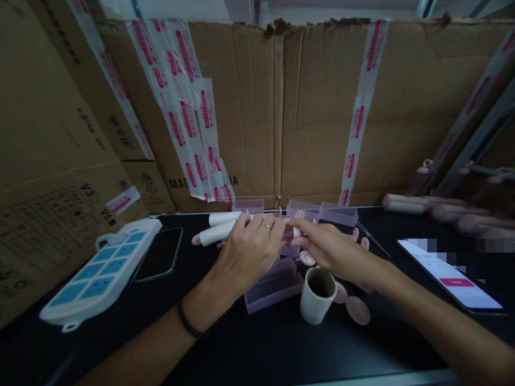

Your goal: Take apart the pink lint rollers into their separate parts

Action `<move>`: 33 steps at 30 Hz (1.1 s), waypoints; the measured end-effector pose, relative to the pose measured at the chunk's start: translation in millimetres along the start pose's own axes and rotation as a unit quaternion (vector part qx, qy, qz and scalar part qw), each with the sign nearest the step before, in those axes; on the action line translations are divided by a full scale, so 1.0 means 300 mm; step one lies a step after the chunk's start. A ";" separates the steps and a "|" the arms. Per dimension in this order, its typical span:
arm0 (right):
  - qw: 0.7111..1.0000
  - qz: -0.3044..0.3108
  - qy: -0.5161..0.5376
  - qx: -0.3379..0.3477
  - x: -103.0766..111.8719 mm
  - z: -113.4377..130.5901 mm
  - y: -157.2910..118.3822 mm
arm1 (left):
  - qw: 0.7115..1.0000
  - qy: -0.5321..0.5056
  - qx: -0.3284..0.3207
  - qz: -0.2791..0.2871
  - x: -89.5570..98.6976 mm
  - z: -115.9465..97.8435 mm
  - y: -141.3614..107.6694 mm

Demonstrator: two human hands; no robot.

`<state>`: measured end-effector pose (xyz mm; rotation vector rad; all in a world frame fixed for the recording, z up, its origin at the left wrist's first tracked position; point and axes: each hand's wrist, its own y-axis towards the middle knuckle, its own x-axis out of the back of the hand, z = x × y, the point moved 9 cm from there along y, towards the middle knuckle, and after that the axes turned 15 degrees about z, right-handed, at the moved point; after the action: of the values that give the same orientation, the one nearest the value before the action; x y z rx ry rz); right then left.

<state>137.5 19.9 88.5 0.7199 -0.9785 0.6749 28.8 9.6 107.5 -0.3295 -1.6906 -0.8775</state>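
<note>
My left hand (253,244), with a ring on one finger, curls over the left end of a small pinkish cylinder with a white end (296,232). Thumb and fingertips of my right hand (322,241) pinch the white end. Much of the cylinder is covered by my fingers. Two white tubes (219,231) lie just left of my left hand. Below both hands sits a translucent purple tray (273,292), beside an upright white cup (317,297). Pale pink discs (357,311) lie to the right of the cup.
A white power strip (100,276) and a dark phone (161,254) lie at left. At right rest a lit phone (446,276), a thin tool (373,238) and several blurred pink cylinders (406,203). Purple boxes (338,213) stand before a cardboard wall (322,118).
</note>
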 end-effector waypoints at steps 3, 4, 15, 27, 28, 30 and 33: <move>0.999 0.015 -0.036 -0.004 -0.005 -0.017 -0.010 | 0.999 -0.043 0.005 -0.015 0.023 0.004 0.003; 0.999 0.012 -0.050 0.000 -0.003 -0.019 -0.015 | 0.998 -0.054 0.004 -0.020 0.029 0.005 0.003; 0.990 -0.003 -0.121 0.078 0.019 0.023 -0.027 | 0.999 0.038 0.025 0.024 0.000 0.005 0.013; 0.988 0.037 -0.111 0.106 0.024 0.031 -0.027 | 0.991 -0.068 0.037 0.112 -0.040 0.025 0.034; 0.987 0.041 -0.112 0.103 0.023 0.032 -0.025 | 0.987 -0.100 0.036 0.122 -0.041 0.025 0.037; 0.987 0.053 -0.119 0.098 0.018 0.035 -0.022 | 0.976 -0.159 0.032 0.146 -0.046 0.022 0.040; 0.983 0.065 -0.143 0.098 0.009 0.041 -0.018 | 0.960 -0.220 0.026 0.171 -0.054 0.019 0.041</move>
<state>136.9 7.5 94.3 0.9501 -1.2432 0.8046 37.6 25.7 96.8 -0.8034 -1.9777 -0.5230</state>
